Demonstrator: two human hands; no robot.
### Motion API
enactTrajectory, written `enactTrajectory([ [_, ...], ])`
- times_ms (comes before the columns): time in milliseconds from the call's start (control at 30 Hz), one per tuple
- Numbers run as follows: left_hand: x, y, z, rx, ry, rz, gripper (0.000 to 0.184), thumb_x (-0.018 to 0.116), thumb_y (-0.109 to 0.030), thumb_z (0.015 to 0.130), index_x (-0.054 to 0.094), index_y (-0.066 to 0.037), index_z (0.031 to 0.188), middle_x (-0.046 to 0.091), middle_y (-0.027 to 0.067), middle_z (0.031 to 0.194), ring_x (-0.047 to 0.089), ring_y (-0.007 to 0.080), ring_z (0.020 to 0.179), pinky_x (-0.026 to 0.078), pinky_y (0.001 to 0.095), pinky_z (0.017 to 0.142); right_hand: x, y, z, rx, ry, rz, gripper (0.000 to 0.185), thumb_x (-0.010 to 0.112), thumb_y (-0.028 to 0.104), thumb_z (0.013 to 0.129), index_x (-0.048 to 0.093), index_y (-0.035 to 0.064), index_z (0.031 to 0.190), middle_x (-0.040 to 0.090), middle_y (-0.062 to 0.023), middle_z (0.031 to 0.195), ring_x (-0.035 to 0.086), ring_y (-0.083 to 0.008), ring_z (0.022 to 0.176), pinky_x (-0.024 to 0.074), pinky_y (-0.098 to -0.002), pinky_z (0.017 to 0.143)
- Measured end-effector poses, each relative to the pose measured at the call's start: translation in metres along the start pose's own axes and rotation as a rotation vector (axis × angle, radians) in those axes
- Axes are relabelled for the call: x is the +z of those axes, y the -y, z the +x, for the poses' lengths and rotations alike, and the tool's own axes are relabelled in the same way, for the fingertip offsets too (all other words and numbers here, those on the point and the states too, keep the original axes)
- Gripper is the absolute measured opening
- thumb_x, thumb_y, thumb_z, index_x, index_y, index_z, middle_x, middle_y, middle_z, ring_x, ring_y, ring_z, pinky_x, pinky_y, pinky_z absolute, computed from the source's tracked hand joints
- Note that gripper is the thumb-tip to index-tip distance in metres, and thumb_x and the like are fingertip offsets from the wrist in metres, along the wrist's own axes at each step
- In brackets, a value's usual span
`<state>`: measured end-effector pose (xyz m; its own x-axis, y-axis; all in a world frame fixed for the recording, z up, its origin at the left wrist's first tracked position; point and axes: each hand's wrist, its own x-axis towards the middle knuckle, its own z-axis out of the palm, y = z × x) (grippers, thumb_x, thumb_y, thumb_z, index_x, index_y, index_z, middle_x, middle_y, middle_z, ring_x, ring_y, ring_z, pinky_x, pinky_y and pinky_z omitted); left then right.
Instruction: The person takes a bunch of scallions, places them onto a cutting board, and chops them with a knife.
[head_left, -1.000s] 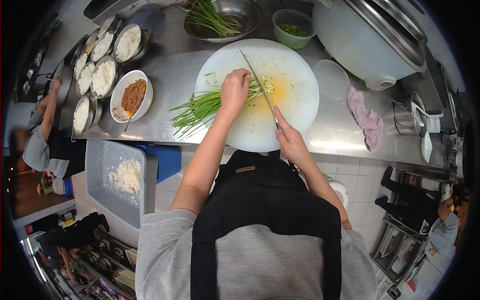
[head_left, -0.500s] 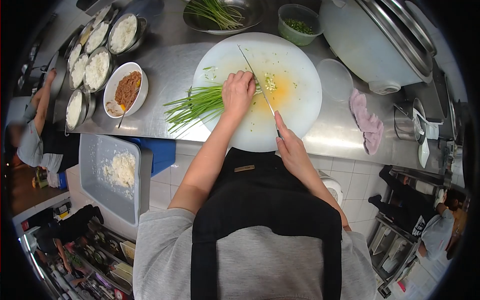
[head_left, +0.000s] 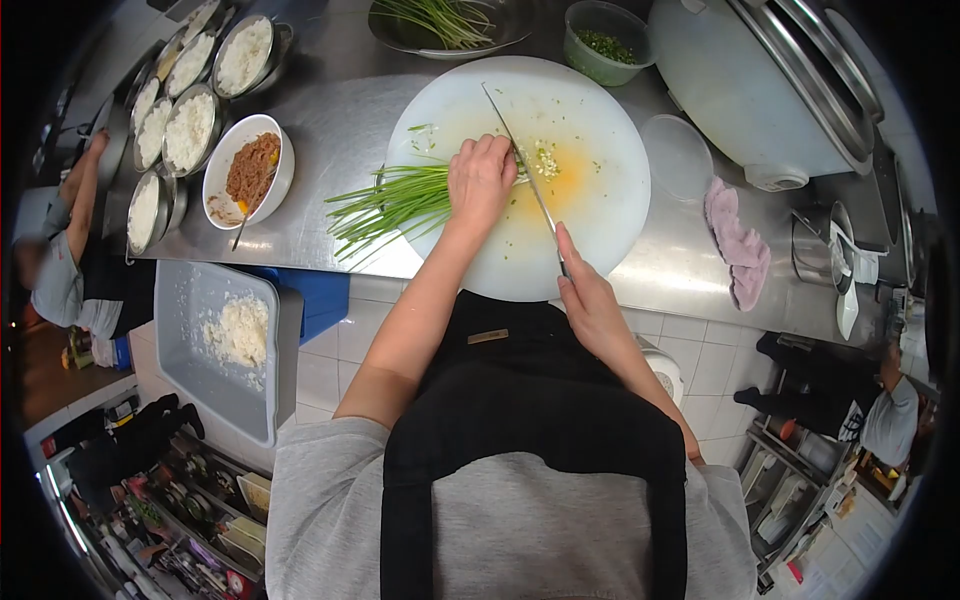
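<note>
A bunch of green onions (head_left: pixel 400 200) lies across the left part of a round white cutting board (head_left: pixel 610 220), its green ends hanging past the rim. My left hand (head_left: pixel 482 180) is closed over the bunch near its cut end, fingers curled. In my right hand (head_left: pixel 588 298) is the handle of a long knife (head_left: pixel 534 182). The blade slants up and left, right beside my left fingertips. Small chopped pieces (head_left: pixel 544 160) lie just right of the blade, over an orange stain on the board.
Bowls of rice (head_left: pixel 190 135) and a white bowl of brown minced filling (head_left: pixel 208 185) stand at left. A metal bowl (head_left: pixel 515 30), a tub of chopped greens (head_left: pixel 605 65), a large cooker (head_left: pixel 740 110) and a pink cloth (head_left: pixel 738 245) surround the board. A grey bin (head_left: pixel 180 350) sits below; co-workers are nearby.
The view has shifted slightly. Both my hands keep nearly the same place, the left still on the green onions and the knife still beside its fingers.
</note>
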<state>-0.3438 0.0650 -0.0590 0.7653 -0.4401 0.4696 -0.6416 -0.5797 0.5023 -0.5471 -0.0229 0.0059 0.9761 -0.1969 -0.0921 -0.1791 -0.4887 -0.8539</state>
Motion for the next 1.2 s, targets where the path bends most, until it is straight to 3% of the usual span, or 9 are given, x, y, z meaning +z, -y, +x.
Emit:
enactTrajectory([
  [200,0.001,0.000,0.000,0.011,-0.006,-0.010,0.007,0.064,-0.011,0.078,0.059,-0.007,0.082,0.060,0.0072,0.082,0.056,0.0287,0.079,0.044,0.0416,0.068,0.009,-0.013,0.035,-0.097,-0.054,-0.047,0.065,0.046,0.001,0.093,0.022,0.0130,0.152,0.054,-0.0242,0.087,0.055,-0.0408,0.081,0.0437,-0.0470,0.081],
  [333,-0.003,-0.001,0.000,0.011,0.004,0.004,0.008,0.064,-0.009,0.078,0.059,-0.007,0.084,0.060,0.0076,0.083,0.056,0.0289,0.081,0.044,0.0415,0.069,0.002,-0.003,0.009,-0.062,-0.044,-0.020,0.065,0.046,0.001,0.093,0.023,0.0130,0.152,0.054,-0.0240,0.086,0.055,-0.0408,0.081,0.0436,-0.0477,0.080],
  [433,0.000,0.001,0.000,-0.009,0.016,0.004,0.009,0.064,-0.009,0.078,0.059,-0.006,0.085,0.060,0.0076,0.084,0.056,0.0289,0.081,0.044,0.0416,0.070,0.011,-0.007,0.009,-0.247,-0.141,-0.065,0.064,0.047,0.001,0.093,0.023,0.0121,0.152,0.053,-0.0227,0.082,0.055,-0.0399,0.079,0.0437,-0.0472,0.078],
  [500,0.000,0.002,-0.002,-0.002,0.016,-0.004,0.009,0.064,-0.009,0.078,0.059,-0.006,0.085,0.060,0.0078,0.084,0.056,0.0290,0.081,0.044,0.0417,0.070,0.007,-0.004,0.022,0.117,0.064,-0.058,0.063,0.043,-0.002,0.093,0.025,0.0112,0.152,0.054,-0.0251,0.128,0.052,-0.0385,0.120,0.0370,-0.0381,0.103],
  [633,-0.001,0.002,0.000,0.020,0.022,0.009,0.009,0.064,-0.009,0.078,0.059,-0.006,0.086,0.059,0.0083,0.084,0.056,0.0293,0.081,0.044,0.0421,0.070,0.003,-0.003,0.026,0.015,0.006,-0.017,0.063,0.043,-0.003,0.093,0.024,0.0099,0.152,0.052,-0.0255,0.132,0.051,-0.0391,0.122,0.0359,-0.0384,0.105],
  [700,-0.002,0.002,-0.002,0.011,0.017,0.013,0.010,0.064,-0.009,0.078,0.059,-0.006,0.086,0.058,0.0086,0.084,0.056,0.0295,0.081,0.044,0.0422,0.070,0.001,0.004,0.004,-0.027,-0.014,-0.027,0.065,0.046,0.002,0.093,0.023,0.0138,0.152,0.054,-0.0236,0.085,0.055,-0.0397,0.080,0.0433,-0.0474,0.080],
  [833,0.001,0.004,-0.002,0.017,0.013,-0.013,0.009,0.064,-0.008,0.078,0.059,-0.006,0.086,0.058,0.0091,0.083,0.056,0.0299,0.082,0.044,0.0424,0.070,0.013,-0.011,0.008,-0.004,-0.023,-0.020,0.064,0.047,0.002,0.093,0.023,0.0128,0.152,0.054,-0.0235,0.084,0.056,-0.0396,0.082,0.0439,-0.0461,0.081],
  [933,0.000,0.004,-0.001,0.022,0.019,-0.012,0.009,0.064,-0.008,0.078,0.058,-0.006,0.085,0.058,0.0093,0.083,0.056,0.0301,0.081,0.044,0.0425,0.070,0.010,-0.014,0.028,-0.122,-0.067,-0.004,0.064,0.046,0.001,0.094,0.023,0.0129,0.152,0.055,-0.0245,0.088,0.057,-0.0401,0.084,0.0441,-0.0458,0.082],
  [1200,0.001,0.006,-0.002,0.021,0.004,-0.021,0.010,0.064,-0.007,0.078,0.058,-0.005,0.086,0.058,0.0105,0.084,0.055,0.0308,0.081,0.045,0.0431,0.071,0.011,-0.005,0.006,-0.038,-0.033,-0.089,0.064,0.047,0.002,0.093,0.023,0.0124,0.152,0.054,-0.0230,0.085,0.056,-0.0406,0.082,0.0449,-0.0457,0.080],
])
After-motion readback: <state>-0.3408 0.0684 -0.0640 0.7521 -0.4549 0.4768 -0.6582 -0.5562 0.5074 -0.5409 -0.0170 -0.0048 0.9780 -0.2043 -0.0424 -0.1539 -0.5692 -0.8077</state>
